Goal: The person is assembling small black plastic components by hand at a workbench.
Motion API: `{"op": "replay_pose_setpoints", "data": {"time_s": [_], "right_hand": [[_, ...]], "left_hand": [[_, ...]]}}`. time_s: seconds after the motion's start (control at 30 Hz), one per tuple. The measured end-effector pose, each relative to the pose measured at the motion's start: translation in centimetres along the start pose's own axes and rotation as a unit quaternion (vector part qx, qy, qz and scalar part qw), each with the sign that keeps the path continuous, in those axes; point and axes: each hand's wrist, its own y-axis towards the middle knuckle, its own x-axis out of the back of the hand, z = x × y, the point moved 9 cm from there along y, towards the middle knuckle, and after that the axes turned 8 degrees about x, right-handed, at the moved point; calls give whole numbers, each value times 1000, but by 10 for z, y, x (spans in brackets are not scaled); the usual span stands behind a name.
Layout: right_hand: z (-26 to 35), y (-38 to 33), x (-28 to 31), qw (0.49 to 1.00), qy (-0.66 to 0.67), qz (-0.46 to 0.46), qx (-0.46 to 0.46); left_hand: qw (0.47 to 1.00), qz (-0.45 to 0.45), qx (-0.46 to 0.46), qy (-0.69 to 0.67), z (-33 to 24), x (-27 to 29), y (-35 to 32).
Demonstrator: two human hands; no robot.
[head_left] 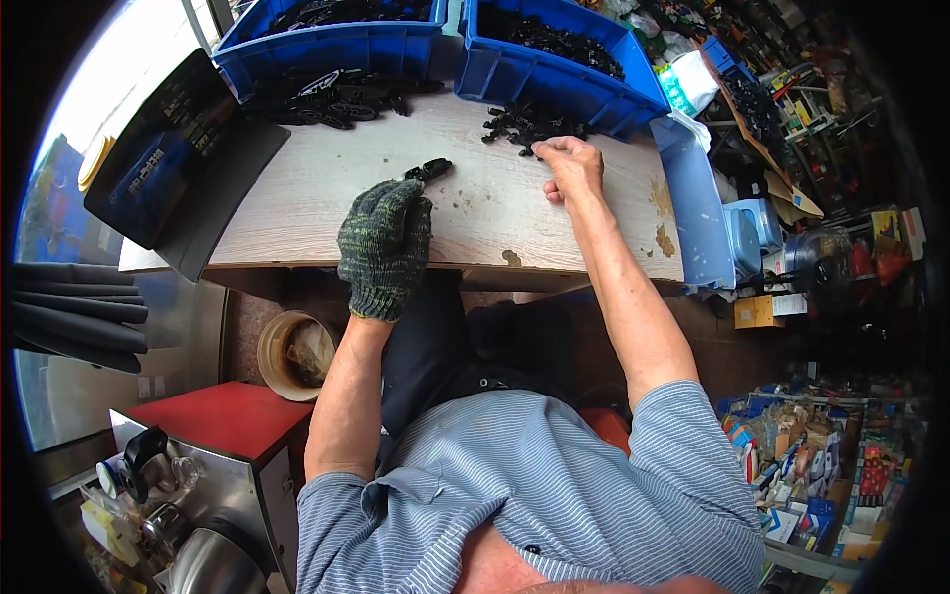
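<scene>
My left hand (384,238), in a dark green knit glove, is closed on a black plastic part (429,169) that sticks out past the fingers above the table. My bare right hand (574,170) is at the near right edge of a pile of small black plastic pieces (524,123). Its thumb and forefinger are pinched together; whatever is between them is too small to make out. Longer black parts with oval loops (341,99) lie heaped at the back left of the pale wooden table (495,223).
Two blue bins, one at the back left (341,54) and one at the back right (554,77), hold black parts. A black folder-like stand (183,158) takes up the table's left side. A light blue tub (698,203) adjoins the right edge. Below stands a round bucket (272,351).
</scene>
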Motion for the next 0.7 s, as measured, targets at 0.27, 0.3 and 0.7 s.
{"op": "replay_pose_setpoints", "data": {"time_s": [0.27, 0.3, 0.7], "right_hand": [[0, 6, -3, 999, -39, 17, 2], [0, 6, -3, 999, -35, 13, 3], [-25, -3, 5, 977, 213, 13, -30]], "left_hand": [[1000, 6, -5, 5, -1, -1, 1], [1000, 7, -9, 7, -2, 0, 1], [936, 83, 235, -250, 15, -40, -6]]}}
